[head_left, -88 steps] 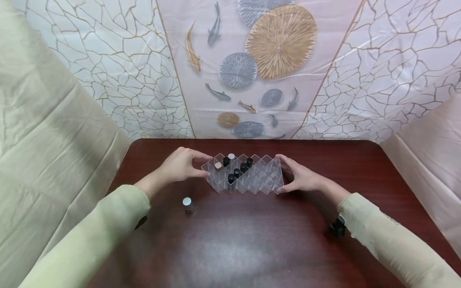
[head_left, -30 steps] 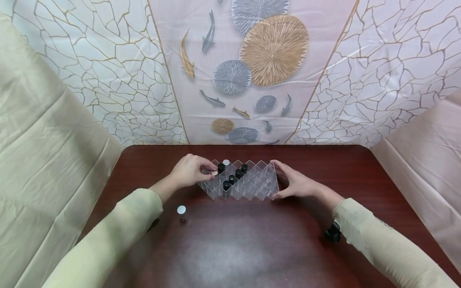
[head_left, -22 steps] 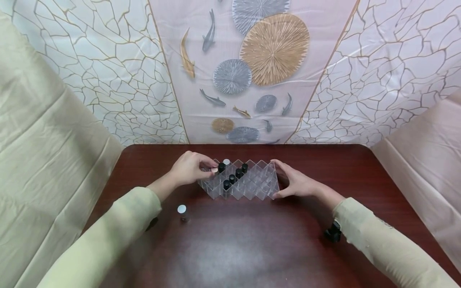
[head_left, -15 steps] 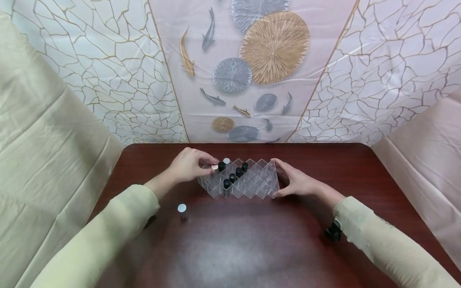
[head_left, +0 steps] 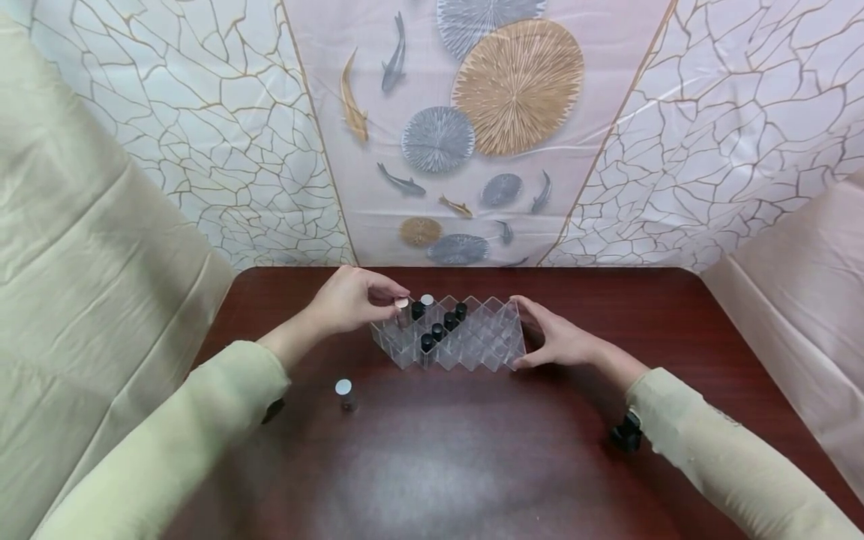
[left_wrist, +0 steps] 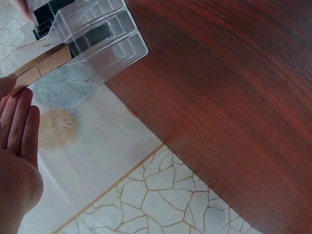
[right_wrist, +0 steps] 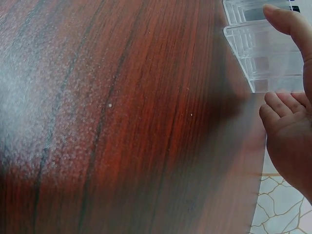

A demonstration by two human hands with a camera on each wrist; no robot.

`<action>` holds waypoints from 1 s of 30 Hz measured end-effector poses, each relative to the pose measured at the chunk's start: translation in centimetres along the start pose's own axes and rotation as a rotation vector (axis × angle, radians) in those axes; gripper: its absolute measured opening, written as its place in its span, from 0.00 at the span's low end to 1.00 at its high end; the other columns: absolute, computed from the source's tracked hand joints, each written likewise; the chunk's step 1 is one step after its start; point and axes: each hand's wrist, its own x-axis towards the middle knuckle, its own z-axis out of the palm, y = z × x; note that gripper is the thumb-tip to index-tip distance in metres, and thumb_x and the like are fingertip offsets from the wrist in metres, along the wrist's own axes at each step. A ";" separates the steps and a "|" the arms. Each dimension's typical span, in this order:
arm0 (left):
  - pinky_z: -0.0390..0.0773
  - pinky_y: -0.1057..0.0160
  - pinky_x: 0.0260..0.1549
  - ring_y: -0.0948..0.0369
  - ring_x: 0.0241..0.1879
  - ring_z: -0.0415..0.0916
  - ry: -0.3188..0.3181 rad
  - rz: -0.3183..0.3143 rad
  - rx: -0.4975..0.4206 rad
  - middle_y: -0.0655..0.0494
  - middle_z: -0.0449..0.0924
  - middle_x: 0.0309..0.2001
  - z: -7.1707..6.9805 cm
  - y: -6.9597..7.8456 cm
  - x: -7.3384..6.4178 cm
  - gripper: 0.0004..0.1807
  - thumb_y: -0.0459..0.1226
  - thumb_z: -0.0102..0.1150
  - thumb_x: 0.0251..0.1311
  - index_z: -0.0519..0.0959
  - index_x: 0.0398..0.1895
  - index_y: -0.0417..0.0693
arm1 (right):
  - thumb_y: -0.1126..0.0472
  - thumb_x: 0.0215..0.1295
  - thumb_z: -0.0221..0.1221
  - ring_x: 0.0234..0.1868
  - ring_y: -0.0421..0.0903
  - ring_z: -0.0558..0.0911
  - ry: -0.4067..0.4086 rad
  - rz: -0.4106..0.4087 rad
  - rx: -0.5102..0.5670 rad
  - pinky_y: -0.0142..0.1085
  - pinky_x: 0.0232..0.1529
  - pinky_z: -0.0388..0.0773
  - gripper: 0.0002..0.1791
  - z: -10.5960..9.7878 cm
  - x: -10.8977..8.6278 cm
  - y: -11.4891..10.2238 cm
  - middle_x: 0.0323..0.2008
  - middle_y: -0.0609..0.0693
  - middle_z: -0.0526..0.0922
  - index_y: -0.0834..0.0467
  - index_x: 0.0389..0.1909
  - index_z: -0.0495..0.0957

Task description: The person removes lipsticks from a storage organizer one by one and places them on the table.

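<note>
my left hand (head_left: 340,301): I've got the rose-gold tube (left_wrist: 43,67) pinched, pulled higher than a second ago | tube: lower end looks still in the clear rack (head_left: 487,337) | my right hand (head_left: 565,337): spread wide, holding its right end | so not free yet imo

In the left wrist view, the left edge crops the left hand (left_wrist: 19,161) and the top edge cuts the clear rack (left_wrist: 105,36) at upper left. At right in the right wrist view, the right hand (right_wrist: 292,134) is cropped. In the head view, the pinched tube's (head_left: 403,305) lower end blurs into clear walls; details of the black caps (head_left: 427,343) are too small to tell.
</note>
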 end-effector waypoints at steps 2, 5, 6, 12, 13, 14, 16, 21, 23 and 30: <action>0.83 0.60 0.38 0.66 0.40 0.89 0.001 0.005 0.003 0.62 0.93 0.43 -0.3 0.2 -0.1 0.14 0.37 0.77 0.61 0.93 0.50 0.52 | 0.65 0.51 0.83 0.80 0.64 0.64 -0.003 -0.005 -0.001 0.51 0.78 0.59 0.64 0.0 0.0 -0.1 0.79 0.67 0.63 0.66 0.82 0.50; 0.84 0.60 0.38 0.67 0.39 0.88 0.000 0.007 0.000 0.64 0.93 0.41 -0.7 0.5 -0.4 0.13 0.38 0.77 0.61 0.93 0.49 0.54 | 0.65 0.51 0.83 0.80 0.64 0.64 -0.009 -0.014 0.000 0.55 0.78 0.59 0.63 0.0 0.1 -0.1 0.78 0.67 0.64 0.67 0.81 0.51; 0.85 0.60 0.38 0.68 0.39 0.88 -0.001 0.010 -0.002 0.65 0.93 0.41 -0.8 0.6 -0.5 0.12 0.38 0.77 0.62 0.93 0.49 0.54 | 0.65 0.51 0.83 0.80 0.64 0.65 -0.010 -0.017 0.003 0.56 0.78 0.59 0.63 0.0 0.1 -0.1 0.78 0.67 0.65 0.67 0.81 0.51; 0.88 0.58 0.40 0.69 0.38 0.89 0.006 0.041 -0.028 0.64 0.93 0.41 -1.3 0.9 -1.5 0.11 0.37 0.77 0.61 0.94 0.47 0.52 | 0.64 0.51 0.83 0.80 0.64 0.64 -0.009 -0.013 -0.001 0.58 0.78 0.58 0.63 0.0 0.1 0.1 0.78 0.66 0.65 0.67 0.80 0.52; 0.89 0.58 0.41 0.68 0.38 0.90 0.006 0.042 -0.037 0.64 0.93 0.41 -1.3 1.0 -1.7 0.12 0.36 0.77 0.61 0.93 0.48 0.51 | 0.64 0.51 0.83 0.80 0.64 0.64 -0.008 -0.009 -0.003 0.58 0.78 0.58 0.63 -0.1 0.1 0.1 0.78 0.66 0.64 0.66 0.81 0.52; 0.89 0.59 0.41 0.68 0.38 0.90 0.006 0.042 -0.048 0.63 0.93 0.41 -1.4 1.1 -2.0 0.12 0.36 0.77 0.61 0.93 0.47 0.50 | 0.63 0.51 0.83 0.80 0.64 0.64 -0.007 -0.006 -0.006 0.57 0.78 0.58 0.63 -0.1 0.1 0.1 0.79 0.66 0.64 0.66 0.81 0.51; 0.89 0.58 0.41 0.68 0.38 0.90 0.005 0.041 -0.075 0.62 0.93 0.41 -1.5 1.3 -2.4 0.12 0.35 0.78 0.60 0.93 0.47 0.49 | 0.64 0.52 0.83 0.81 0.64 0.63 -0.007 -0.001 -0.007 0.55 0.79 0.58 0.63 -0.1 0.0 0.1 0.79 0.66 0.63 0.66 0.81 0.51; 0.90 0.58 0.40 0.69 0.38 0.90 0.003 0.044 -0.124 0.61 0.93 0.41 -1.4 1.5 -3.5 0.12 0.33 0.78 0.60 0.93 0.47 0.48 | 0.64 0.52 0.83 0.81 0.63 0.63 -0.007 0.000 0.001 0.45 0.79 0.59 0.63 -0.2 0.0 0.2 0.79 0.66 0.64 0.66 0.81 0.51; 0.90 0.61 0.39 0.69 0.38 0.90 0.002 0.042 -0.133 0.61 0.93 0.42 -1.3 1.5 -3.9 0.12 0.32 0.77 0.59 0.93 0.47 0.47 | 0.64 0.52 0.83 0.81 0.63 0.63 -0.008 -0.001 0.005 0.44 0.78 0.58 0.63 -0.2 0.0 0.2 0.79 0.65 0.64 0.67 0.81 0.51; 0.89 0.62 0.40 0.64 0.40 0.91 -0.028 0.046 -0.166 0.57 0.93 0.43 -0.6 1.5 -5.8 0.14 0.29 0.76 0.58 0.93 0.48 0.45 | 0.64 0.52 0.83 0.81 0.63 0.63 -0.008 -0.008 -0.005 0.41 0.78 0.58 0.65 -0.1 0.1 0.4 0.80 0.66 0.61 0.68 0.82 0.49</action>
